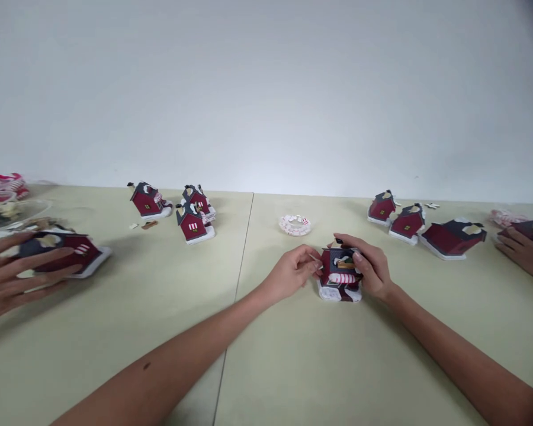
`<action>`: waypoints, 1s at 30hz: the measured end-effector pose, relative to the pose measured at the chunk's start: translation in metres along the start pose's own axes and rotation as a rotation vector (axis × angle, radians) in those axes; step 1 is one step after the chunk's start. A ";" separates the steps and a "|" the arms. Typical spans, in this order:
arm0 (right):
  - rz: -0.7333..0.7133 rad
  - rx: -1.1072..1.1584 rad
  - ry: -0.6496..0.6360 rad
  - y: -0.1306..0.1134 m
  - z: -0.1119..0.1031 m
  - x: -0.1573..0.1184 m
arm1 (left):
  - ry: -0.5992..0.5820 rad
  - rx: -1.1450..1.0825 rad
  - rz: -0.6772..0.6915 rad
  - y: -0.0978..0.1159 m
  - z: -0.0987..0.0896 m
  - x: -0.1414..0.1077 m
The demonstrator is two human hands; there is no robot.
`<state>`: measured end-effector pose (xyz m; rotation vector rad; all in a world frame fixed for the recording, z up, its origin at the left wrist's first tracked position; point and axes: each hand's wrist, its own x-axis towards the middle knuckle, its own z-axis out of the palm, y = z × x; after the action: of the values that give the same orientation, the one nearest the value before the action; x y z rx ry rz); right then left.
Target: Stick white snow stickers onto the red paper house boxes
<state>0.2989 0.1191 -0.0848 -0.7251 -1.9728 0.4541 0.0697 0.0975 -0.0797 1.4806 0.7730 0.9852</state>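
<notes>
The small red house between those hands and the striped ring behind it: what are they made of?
The small red house looks like matt printed card: flat panels, sharp folds. Its white base may be thicker card. The striped ring also seems matt paper; too small to be sure.

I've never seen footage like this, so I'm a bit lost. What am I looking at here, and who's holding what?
This picture comes from a camera worn on a person's head, looking forward and down, so the two bare arms reaching up from the bottom are that person's own. Their left hand and right hand hold a small model house with dark red walls. The left fingers seem to pinch something thin, too small to make out. Similar houses stand on the pale table, and a red-and-white ring lies just ahead. The hands at the picture's edges belong to other people: those at the left hold another house.
</notes>
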 end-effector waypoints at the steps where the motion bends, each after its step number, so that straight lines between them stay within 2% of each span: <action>1: -0.014 -0.012 0.004 -0.001 0.001 0.000 | -0.013 -0.040 -0.022 0.000 0.000 0.000; 6: -0.032 -0.029 0.029 -0.004 0.004 0.000 | -0.093 -0.186 -0.093 0.000 -0.003 0.002; 13: -0.061 -0.050 0.045 -0.007 0.006 -0.002 | -0.100 -0.219 -0.129 0.000 -0.002 0.001; 18: -0.094 -0.031 0.072 -0.007 0.008 -0.004 | -0.093 -0.087 -0.075 0.002 -0.001 0.000; 22: -0.159 0.006 0.056 -0.011 0.007 -0.004 | -0.036 0.125 0.046 0.006 -0.008 -0.004; 27: -0.264 0.073 -0.032 -0.016 0.007 -0.003 | -0.180 0.217 0.088 0.012 -0.011 -0.009; 30: -0.285 0.038 -0.046 -0.015 0.010 -0.002 | -0.265 0.288 0.194 0.014 -0.007 -0.011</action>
<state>0.2863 0.1066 -0.0820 -0.4035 -2.0649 0.3372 0.0575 0.0890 -0.0679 1.9206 0.6037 0.8192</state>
